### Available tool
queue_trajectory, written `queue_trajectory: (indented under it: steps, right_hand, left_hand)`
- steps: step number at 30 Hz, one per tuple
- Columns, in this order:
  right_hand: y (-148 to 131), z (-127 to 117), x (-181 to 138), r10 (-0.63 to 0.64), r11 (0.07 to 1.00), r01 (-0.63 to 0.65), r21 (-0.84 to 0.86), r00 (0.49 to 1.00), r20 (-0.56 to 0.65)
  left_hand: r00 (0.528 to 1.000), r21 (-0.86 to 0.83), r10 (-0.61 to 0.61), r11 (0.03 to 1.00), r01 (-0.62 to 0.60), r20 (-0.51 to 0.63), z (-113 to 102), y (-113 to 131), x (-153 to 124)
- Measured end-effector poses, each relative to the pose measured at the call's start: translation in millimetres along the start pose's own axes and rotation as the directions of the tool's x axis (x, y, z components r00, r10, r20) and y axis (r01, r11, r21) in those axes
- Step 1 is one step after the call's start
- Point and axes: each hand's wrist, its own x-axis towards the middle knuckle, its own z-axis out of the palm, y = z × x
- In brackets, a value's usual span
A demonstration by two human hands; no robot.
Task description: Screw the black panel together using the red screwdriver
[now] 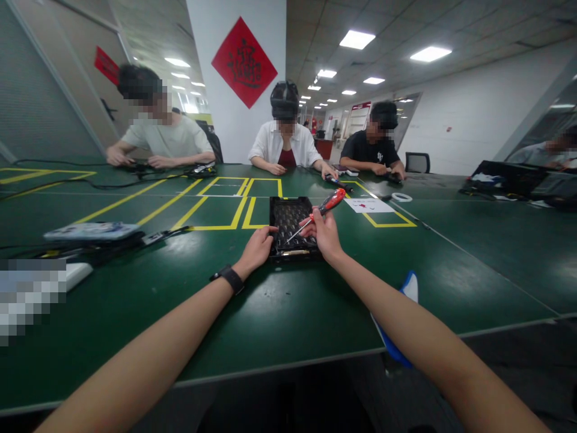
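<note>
A black toolbox-like case [272, 210] lies open on the green table [288, 319] in front of me, its inside patterned with small slots or pieces too fine to name. My left hand [260, 245] grips the left side of this case, thumb side toward it. In my right hand [327, 236] is a screwdriver [332, 201] with a red and black handle, tilted so that the handle points up and right. Its thin metal shaft slants down to the left, with the tip over the case's inside. Whether the tip touches anything there, I cannot tell.
Yellow tape [216, 228] marks boxes on the table. A white paper sheet [367, 205] and a white ring [401, 197] lie to the right. Cables and a flat light-blue device [92, 231] are at left. A blue-and-white object [409, 287] sits under my right forearm. Several people sit across.
</note>
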Motion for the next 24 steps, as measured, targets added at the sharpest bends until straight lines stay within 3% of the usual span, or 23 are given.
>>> queue_trajectory:
  steps: [12, 17, 18, 21, 24]
  right_hand:
    - [-2.7, 3.2, -3.7, -0.039, 0.998, 0.041, -0.038, 0.998, 0.054]
    - [-3.6, 5.8, -6.9, -0.05, 0.997, 0.054, -0.054, 0.995, 0.084]
    - [-3.5, 5.8, -7.3, -0.05, 0.997, 0.054, -0.054, 0.995, 0.087]
    - [-3.3, 5.3, -7.8, -0.059, 0.997, 0.062, -0.039, 0.994, 0.094]
    - [-4.1, 5.5, -8.4, -0.077, 0.996, 0.08, -0.027, 0.991, 0.108]
  left_hand:
    - [0.999, -0.025, 0.007, 1.0, -0.006, 0.048, -4.7, 8.0, -4.4]
    - [0.981, 0.005, 0.106, 0.994, -0.106, -0.164, -10.7, 21.7, -8.3]
    - [0.978, -0.036, 0.138, 0.989, -0.145, -0.157, -12.4, 26.2, -9.8]
    - [0.988, -0.142, 0.152, 0.978, -0.15, 0.004, -14.7, 36.8, -14.8]
    - [0.991, -0.089, 0.118, 0.99, -0.112, 0.061, -12.6, 39.4, -17.9]
